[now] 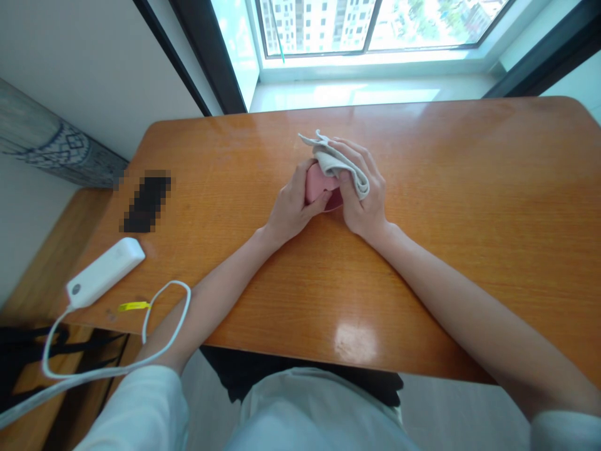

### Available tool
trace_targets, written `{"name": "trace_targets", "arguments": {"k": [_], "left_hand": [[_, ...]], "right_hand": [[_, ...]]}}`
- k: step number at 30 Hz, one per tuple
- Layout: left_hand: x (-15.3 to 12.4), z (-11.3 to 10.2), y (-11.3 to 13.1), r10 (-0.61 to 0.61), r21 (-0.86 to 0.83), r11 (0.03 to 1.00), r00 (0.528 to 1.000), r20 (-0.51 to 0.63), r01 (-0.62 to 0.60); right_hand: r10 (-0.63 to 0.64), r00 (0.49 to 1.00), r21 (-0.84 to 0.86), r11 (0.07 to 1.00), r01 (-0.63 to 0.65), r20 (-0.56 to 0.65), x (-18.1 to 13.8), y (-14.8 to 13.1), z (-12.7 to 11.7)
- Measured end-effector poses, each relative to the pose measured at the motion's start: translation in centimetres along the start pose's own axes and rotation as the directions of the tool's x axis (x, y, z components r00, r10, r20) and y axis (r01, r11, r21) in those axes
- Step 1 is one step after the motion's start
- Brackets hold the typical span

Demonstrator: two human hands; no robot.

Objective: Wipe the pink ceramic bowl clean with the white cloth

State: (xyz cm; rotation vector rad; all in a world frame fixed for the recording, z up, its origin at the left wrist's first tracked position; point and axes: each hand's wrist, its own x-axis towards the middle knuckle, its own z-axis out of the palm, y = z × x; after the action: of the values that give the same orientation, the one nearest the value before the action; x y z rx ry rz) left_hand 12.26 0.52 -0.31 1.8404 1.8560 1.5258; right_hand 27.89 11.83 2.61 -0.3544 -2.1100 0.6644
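Note:
Fingers of my left hand are wrapped round a small pink object near the middle of the table. It looks smooth and rounded, and I cannot tell its kind, since both hands and the cloth cover much of it. My right hand grips a folded light grey cloth, with the thumb in front and the fingers over the back. The cloth lies against the top and right side of the pink object, and one corner sticks up at the far left.
The brown wooden table reaches to a window sill at the back. On its left side lie a white power strip with a white cable, a yellow tag and a pixelated black object. The cable loops over my left forearm.

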Motion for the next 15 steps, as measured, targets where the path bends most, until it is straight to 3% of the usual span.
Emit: {"name": "trace_targets", "arguments": {"k": [10, 15], "left_hand": [[-0.1, 0.0, -0.1, -0.025, 0.011, 1.000, 1.000, 0.012, 0.025], [-0.2, 0.0, 0.0, -0.017, 0.027, 0.999, 1.000, 0.001, 0.017]], "right_hand": [[0.182, 0.977, 0.206, 0.966, -0.157, -0.110, -0.2, 1.9, 1.6], [0.381, 0.917, 0.291, 0.897, -0.334, -0.121, -0.3, 2.9, 1.8]]}}
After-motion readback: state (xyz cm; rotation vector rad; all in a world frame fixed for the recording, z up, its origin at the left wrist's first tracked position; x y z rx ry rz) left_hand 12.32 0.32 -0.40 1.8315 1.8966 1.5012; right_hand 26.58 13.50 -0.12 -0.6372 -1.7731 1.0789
